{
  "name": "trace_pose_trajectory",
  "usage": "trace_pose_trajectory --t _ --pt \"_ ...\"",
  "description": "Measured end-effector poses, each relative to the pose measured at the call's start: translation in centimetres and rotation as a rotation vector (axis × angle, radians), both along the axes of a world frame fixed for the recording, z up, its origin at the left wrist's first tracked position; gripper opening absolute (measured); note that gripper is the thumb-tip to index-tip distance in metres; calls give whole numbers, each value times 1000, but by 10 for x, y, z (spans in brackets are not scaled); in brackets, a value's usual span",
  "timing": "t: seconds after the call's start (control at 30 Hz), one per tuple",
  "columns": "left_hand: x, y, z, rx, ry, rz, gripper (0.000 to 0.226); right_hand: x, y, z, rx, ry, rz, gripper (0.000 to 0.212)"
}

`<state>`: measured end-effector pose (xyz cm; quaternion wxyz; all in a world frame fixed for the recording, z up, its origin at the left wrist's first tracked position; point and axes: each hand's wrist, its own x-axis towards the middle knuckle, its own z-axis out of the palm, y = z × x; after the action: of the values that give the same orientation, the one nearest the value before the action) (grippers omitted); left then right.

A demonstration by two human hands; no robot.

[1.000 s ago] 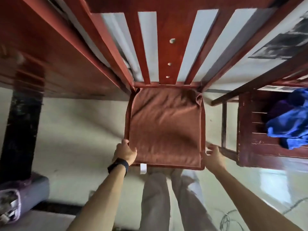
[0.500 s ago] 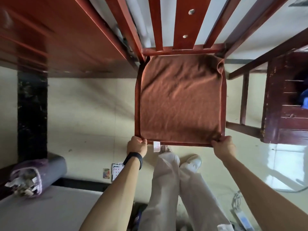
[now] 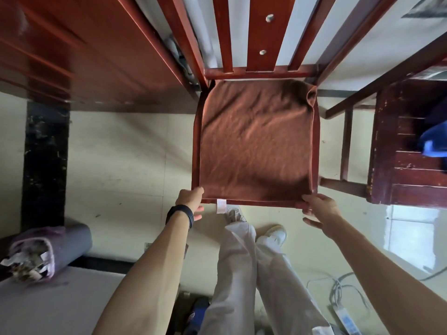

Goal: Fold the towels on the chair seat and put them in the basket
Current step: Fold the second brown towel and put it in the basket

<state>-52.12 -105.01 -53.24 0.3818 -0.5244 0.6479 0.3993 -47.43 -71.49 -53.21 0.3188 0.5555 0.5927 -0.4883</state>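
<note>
A brown towel (image 3: 256,141) lies spread flat over the seat of a red wooden chair (image 3: 260,71), with a white label hanging from its near edge. My left hand (image 3: 189,200), with a black wristband, pinches the towel's near left corner. At the near right corner, my right hand (image 3: 319,209) has its thumb on top of the towel and its fingers under the edge. The far right corner of the towel is bunched against the chair back. A dark slatted wooden crate (image 3: 406,175) stands to the right with blue cloth (image 3: 435,141) in it.
A red-brown table (image 3: 84,56) stands to the left of the chair, and a second chair's legs (image 3: 346,146) stand between the seat and the crate. My legs (image 3: 254,274) are below the seat. A grey bin with a purple liner (image 3: 46,250) lies at lower left. Cables (image 3: 338,291) lie on the floor at right.
Both hands have moved from beside the seat's front edge onto the towel's two near corners and closed on them. My view has tilted down and closer to the seat.
</note>
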Motion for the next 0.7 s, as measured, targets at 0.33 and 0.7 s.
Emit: trace_pose_trajectory --t 0.33,0.7 --pt "17 0 -21 -190 82 -288 19 9 -2 -13 19 24 88 8" --pt "-75 -7 81 279 438 280 10 -74 17 86 -97 446 -151 9"
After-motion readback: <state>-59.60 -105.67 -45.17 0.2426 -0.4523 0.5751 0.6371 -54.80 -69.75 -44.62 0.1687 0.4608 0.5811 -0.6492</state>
